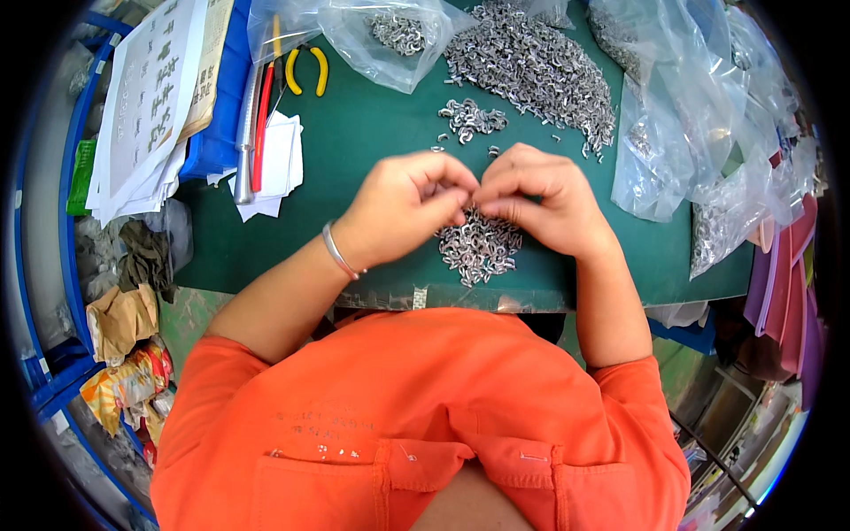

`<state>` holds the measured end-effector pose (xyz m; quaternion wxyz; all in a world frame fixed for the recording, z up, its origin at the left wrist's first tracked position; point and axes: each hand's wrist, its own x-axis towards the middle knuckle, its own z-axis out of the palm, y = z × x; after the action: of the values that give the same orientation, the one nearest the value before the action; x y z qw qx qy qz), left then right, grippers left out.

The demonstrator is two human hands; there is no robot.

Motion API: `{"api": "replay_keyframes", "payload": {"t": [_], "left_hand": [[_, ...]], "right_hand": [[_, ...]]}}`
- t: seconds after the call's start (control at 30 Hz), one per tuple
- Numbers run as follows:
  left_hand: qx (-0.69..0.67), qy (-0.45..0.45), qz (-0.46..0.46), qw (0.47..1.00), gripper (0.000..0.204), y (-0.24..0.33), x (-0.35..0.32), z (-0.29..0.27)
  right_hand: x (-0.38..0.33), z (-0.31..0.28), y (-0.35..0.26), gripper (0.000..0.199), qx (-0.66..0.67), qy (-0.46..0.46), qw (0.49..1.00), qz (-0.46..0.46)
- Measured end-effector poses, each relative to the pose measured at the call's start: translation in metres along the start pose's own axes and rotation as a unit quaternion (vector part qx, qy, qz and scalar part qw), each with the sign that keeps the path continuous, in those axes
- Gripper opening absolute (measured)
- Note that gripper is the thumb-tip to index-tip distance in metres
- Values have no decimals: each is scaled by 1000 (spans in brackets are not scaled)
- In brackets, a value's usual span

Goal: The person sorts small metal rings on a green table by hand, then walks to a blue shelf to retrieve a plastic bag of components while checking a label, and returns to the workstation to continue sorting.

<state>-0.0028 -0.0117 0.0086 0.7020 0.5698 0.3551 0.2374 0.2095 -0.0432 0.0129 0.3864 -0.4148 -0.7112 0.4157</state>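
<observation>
My left hand (403, 205) and my right hand (549, 196) meet fingertip to fingertip over the green table (381, 115). Both have their fingers curled and pinched together. Whatever sits between the fingertips is too small and too covered to make out. Right beneath them lies a pile of small, curved silver metal pieces (478, 251), close to the table's front edge. Beyond the hands is a smaller cluster of similar pieces (471, 119), with a few strays around it. A large heap of grey metal pieces (540, 75) spreads farther back.
Clear plastic bags with metal pieces stand at the right (655, 168) and back (381, 44). Yellow-handled pliers (307, 73), a red rod-like tool (262, 124) and white paper slips (283, 164) lie left, beside a blue bin (212, 137) with printed sheets (146, 97).
</observation>
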Motion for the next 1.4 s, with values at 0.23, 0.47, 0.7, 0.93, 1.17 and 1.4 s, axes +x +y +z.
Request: {"api": "replay_keyframes", "payload": {"t": [0.23,0.47,0.7,0.93,1.17,1.4], "left_hand": [[293,61,229,926,10,-4,2,-7],[401,175,247,865,12,-13,16,-14],[421,172,289,843,9,-17,17,-16],[412,177,266,853,11,-11,12,-9],[470,155,310,812,13,-12,12,-9],[233,133,199,942,7,-9,8,-6]], "right_hand": [[-4,-16,0,7,-160,68,985,19],[4,8,11,8,-287,123,950,-1],[3,9,8,11,-256,153,954,-17],[2,6,6,16,-168,170,971,-10],[-1,15,10,29,-14,233,972,8],[-2,18,9,39,13,238,971,-22]]}}
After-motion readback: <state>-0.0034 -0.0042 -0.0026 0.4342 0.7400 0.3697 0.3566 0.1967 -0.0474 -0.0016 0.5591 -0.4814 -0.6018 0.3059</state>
